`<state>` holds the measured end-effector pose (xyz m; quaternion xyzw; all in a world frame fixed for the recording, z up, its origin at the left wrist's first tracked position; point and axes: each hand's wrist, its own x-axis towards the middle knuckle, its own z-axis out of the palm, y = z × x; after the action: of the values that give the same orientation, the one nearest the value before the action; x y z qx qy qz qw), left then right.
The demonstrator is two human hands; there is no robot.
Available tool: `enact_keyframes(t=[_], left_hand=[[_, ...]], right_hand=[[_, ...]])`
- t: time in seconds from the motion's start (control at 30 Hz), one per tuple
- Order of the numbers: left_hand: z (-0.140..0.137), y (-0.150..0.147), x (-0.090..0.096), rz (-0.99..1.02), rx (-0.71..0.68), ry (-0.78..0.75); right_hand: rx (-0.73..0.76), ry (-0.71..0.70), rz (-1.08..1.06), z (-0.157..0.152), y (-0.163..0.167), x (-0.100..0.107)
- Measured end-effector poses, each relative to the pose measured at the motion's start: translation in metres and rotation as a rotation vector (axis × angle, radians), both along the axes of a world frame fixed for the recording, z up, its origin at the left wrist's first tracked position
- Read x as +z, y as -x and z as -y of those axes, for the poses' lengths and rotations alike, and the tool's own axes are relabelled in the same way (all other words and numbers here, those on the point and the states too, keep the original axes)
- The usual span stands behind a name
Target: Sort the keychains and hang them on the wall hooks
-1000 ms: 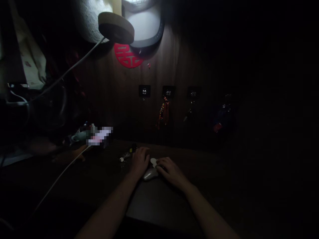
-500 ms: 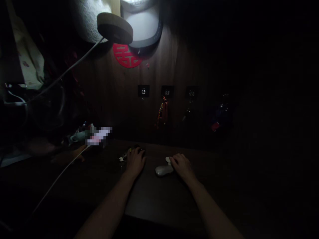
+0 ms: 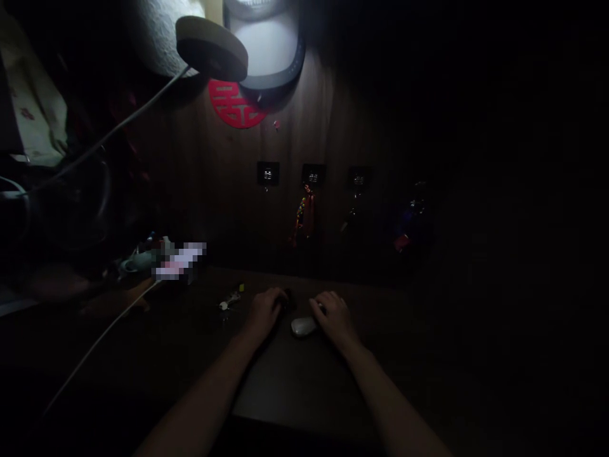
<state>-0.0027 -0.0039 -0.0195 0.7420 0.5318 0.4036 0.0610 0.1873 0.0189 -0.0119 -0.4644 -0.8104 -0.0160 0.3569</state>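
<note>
Although dim light hides fine detail, a silvery-grey, rounded object with a glossy shell (image 3: pixel 302 327) lies on the dark brown wooden worktop (image 3: pixel 280 387), between the two hands and just beside the right hand (image 3: pixel 335 322). Judged by its sheen, it is probably light, stiff and somewhat slippery; its rounded sides appear to offer the surest hold. The right fingers curl near its right end; whether they grip or merely touch it cannot be told. The left hand (image 3: pixel 263 312) lies apart from it, fingers bent and close together beside a blackish, indistinct item (image 3: pixel 288 298); contact there is unclear.
</note>
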Motion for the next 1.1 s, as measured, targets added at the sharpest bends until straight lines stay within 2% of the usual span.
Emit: enact_keyframes(t=[0.1, 0.23, 0.4, 0.5, 0.67, 0.83, 1.0, 1.1], left_hand=[[0.000, -0.001, -0.002, 0.047, -0.043, 0.015], [0.004, -0.002, -0.001, -0.058, -0.099, 0.040], [0.007, -0.004, 0.004, -0.115, -0.022, 0.059], [0.007, -0.007, 0.007, -0.030, 0.007, 0.030], [0.008, -0.015, 0.012, 0.251, -0.054, -0.022], [0.009, -0.020, 0.018, 0.465, -0.086, 0.058], [0.010, -0.021, 0.023, 0.624, -0.130, 0.209], [0.010, -0.022, 0.022, 0.689, -0.211, 0.273]], right_hand=[[0.065, 0.013, -0.008, 0.006, 0.005, 0.004], [0.111, 0.041, 0.001, 0.010, 0.007, 0.005], [0.121, 0.089, -0.004, 0.012, 0.008, 0.009], [0.139, 0.110, -0.024, 0.014, 0.010, 0.010], [0.196, 0.155, -0.096, 0.012, 0.013, 0.006], [0.291, 0.213, -0.320, 0.009, 0.018, 0.004], [0.316, 0.456, -0.669, 0.010, 0.023, 0.009], [0.298, 0.511, -0.826, 0.008, 0.023, 0.011]])
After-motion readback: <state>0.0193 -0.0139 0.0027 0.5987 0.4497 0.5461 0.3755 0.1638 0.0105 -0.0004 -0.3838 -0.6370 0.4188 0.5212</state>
